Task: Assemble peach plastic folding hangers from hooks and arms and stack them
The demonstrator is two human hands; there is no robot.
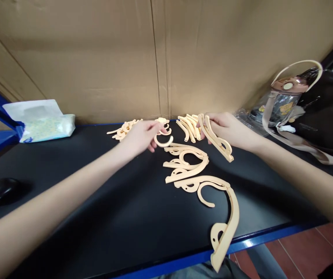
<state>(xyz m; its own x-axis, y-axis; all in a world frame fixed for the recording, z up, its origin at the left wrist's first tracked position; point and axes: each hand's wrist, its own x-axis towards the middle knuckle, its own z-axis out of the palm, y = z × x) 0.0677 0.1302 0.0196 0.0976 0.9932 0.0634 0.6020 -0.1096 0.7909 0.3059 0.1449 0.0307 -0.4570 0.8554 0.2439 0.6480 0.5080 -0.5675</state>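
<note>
**L w/ hook, R w/ arm pcs: parts-gathering, by the look of it**

L hand: fingers pinched on a curved hook. R hand: clamped on two arm pcs, side by side. Hands well apart, hook & arm pcs not touching.

Prob. step: picking parts pre-joining. Next move prob. calls for bringing hook to arm ends, w/ a steady hold & ends lined up.

Just beside R hand: stacked arms; by L hand: loose heap. Nearer: joined sets on black table, closest one over front edge. Far L: soft pack; far R: bottle.
</note>
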